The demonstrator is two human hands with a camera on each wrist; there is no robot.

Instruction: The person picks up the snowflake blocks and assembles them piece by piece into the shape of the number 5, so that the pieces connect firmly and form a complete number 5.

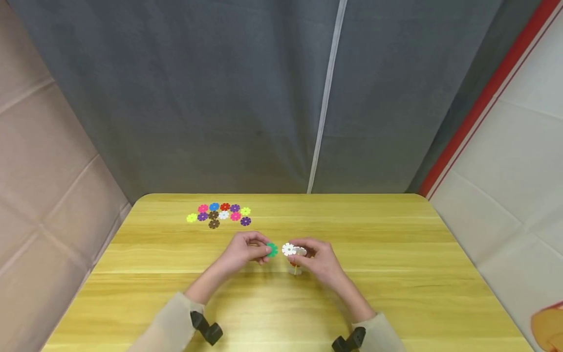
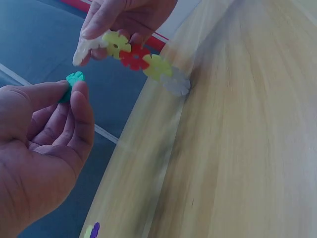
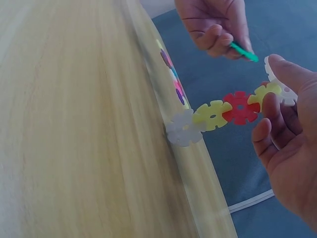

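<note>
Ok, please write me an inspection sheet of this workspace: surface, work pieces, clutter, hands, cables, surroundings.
Surface: yellow wooden table, no damage visible.
Work pieces: green disc; chain of joined discs, white, yellow, red, yellow, white.
Clutter: group of loose coloured discs at the far left of the table.
Hands: left hand pinches the green disc; right hand holds the chain by one end.
Cables: nothing seen.
Surroundings: grey curtain behind the table, beige wall on the left, white wall with a red stripe on the right.
</note>
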